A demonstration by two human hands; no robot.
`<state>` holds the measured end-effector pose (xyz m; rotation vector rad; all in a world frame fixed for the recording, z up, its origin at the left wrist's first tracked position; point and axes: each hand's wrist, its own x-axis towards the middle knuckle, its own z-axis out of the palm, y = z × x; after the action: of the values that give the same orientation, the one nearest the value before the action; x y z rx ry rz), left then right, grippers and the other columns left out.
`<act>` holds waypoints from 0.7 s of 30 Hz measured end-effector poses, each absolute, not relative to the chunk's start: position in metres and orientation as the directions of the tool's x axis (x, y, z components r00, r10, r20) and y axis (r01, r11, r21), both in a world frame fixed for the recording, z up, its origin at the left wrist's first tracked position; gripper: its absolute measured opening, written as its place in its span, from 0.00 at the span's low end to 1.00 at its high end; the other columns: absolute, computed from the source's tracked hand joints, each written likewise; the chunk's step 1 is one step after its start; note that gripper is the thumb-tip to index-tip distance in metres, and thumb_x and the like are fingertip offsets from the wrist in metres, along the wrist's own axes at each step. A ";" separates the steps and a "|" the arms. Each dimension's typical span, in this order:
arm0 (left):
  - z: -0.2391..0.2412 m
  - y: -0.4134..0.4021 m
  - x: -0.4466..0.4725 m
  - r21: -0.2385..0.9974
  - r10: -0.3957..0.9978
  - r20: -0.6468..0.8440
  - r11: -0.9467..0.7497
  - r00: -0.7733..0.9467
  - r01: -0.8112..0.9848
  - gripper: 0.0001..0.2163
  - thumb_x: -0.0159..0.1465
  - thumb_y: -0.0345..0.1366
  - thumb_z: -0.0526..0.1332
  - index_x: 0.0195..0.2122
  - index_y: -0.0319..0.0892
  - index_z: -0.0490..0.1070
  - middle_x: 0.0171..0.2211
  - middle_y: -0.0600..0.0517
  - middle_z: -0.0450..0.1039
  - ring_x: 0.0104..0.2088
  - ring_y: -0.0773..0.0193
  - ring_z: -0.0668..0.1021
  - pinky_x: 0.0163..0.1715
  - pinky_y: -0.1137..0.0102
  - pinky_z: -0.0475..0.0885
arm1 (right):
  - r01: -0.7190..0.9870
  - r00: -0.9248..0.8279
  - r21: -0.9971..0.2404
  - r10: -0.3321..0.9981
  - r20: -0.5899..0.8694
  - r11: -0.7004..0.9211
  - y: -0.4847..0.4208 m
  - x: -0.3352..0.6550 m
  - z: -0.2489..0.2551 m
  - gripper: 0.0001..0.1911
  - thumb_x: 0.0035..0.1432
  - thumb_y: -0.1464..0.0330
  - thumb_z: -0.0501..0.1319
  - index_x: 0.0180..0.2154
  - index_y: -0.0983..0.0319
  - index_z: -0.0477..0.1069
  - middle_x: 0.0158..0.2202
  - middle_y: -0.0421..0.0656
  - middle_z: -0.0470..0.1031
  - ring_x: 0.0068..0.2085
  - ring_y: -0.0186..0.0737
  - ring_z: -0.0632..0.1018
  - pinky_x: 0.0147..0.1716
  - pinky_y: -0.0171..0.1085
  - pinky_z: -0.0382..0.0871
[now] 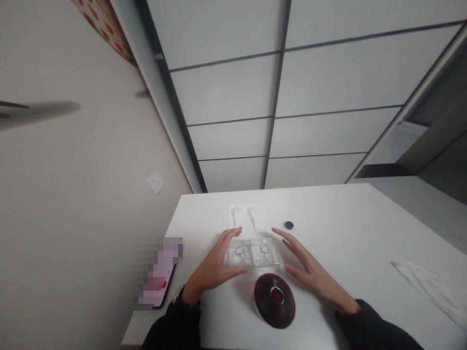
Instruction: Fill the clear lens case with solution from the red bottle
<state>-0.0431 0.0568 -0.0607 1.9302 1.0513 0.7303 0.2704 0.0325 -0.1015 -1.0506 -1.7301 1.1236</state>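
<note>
Two clear glasses (252, 252) stand side by side on the white table (350, 228). My left hand (215, 265) curves beside the left glass, fingers apart, touching or almost touching it. My right hand (310, 270) is stretched out flat to the right of the right glass, fingers spread, holding nothing. A round glass decanter (274, 299) filled with dark red liquid sits just in front of the glasses, between my wrists.
A small dark cap (289, 225) lies behind the right glass. White cloths lie behind the glasses (245, 217) and at the table's right edge (434, 287). A phone (160, 277) rests at the left edge. A wall socket (155, 182) is on the left wall.
</note>
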 end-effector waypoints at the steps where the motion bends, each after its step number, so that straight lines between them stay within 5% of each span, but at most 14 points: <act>1: -0.061 0.058 -0.042 0.849 0.870 0.119 -0.340 0.479 0.405 0.39 0.63 0.43 0.76 0.72 0.47 0.61 0.73 0.39 0.62 0.74 0.41 0.64 0.75 0.41 0.55 | 0.206 -0.288 -0.940 0.935 0.209 0.273 0.025 0.271 -0.102 0.33 0.73 0.54 0.62 0.74 0.47 0.59 0.77 0.47 0.60 0.78 0.56 0.60 0.76 0.65 0.52; 4: -0.064 0.061 -0.036 0.837 0.875 0.153 -0.363 0.460 0.410 0.38 0.62 0.44 0.77 0.71 0.47 0.63 0.71 0.39 0.65 0.73 0.42 0.66 0.74 0.42 0.57 | 0.225 -0.141 -0.918 0.943 0.302 0.327 -0.006 0.262 -0.108 0.27 0.74 0.51 0.59 0.69 0.47 0.67 0.72 0.48 0.68 0.73 0.59 0.69 0.71 0.63 0.65; 10: -0.066 0.065 -0.026 0.806 0.865 0.194 -0.410 0.463 0.427 0.41 0.59 0.44 0.80 0.70 0.47 0.65 0.68 0.40 0.70 0.69 0.41 0.72 0.72 0.43 0.62 | 0.304 -0.119 -0.848 0.901 0.417 0.433 -0.059 0.219 -0.124 0.53 0.51 0.43 0.77 0.71 0.53 0.64 0.69 0.55 0.72 0.67 0.69 0.76 0.66 0.61 0.73; 16: -0.065 0.064 -0.020 0.770 0.861 0.212 -0.439 0.463 0.463 0.44 0.56 0.44 0.81 0.71 0.48 0.64 0.67 0.40 0.72 0.67 0.40 0.73 0.70 0.44 0.64 | 0.338 -0.017 -0.863 0.919 0.393 0.376 -0.056 0.204 -0.121 0.39 0.56 0.60 0.76 0.66 0.55 0.69 0.62 0.53 0.79 0.62 0.63 0.81 0.61 0.56 0.79; 21: -0.065 0.064 -0.018 0.754 0.856 0.211 -0.450 0.472 0.479 0.44 0.57 0.39 0.79 0.72 0.49 0.62 0.61 0.44 0.77 0.62 0.44 0.77 0.67 0.46 0.67 | 0.377 0.010 -0.842 0.907 0.421 0.387 -0.053 0.221 -0.128 0.38 0.53 0.60 0.76 0.64 0.57 0.70 0.59 0.53 0.81 0.59 0.63 0.83 0.59 0.55 0.80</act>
<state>-0.0182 0.0641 -0.0653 2.1005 1.1020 0.7854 0.2213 -0.0529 -0.1278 -1.1780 -1.5731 0.6193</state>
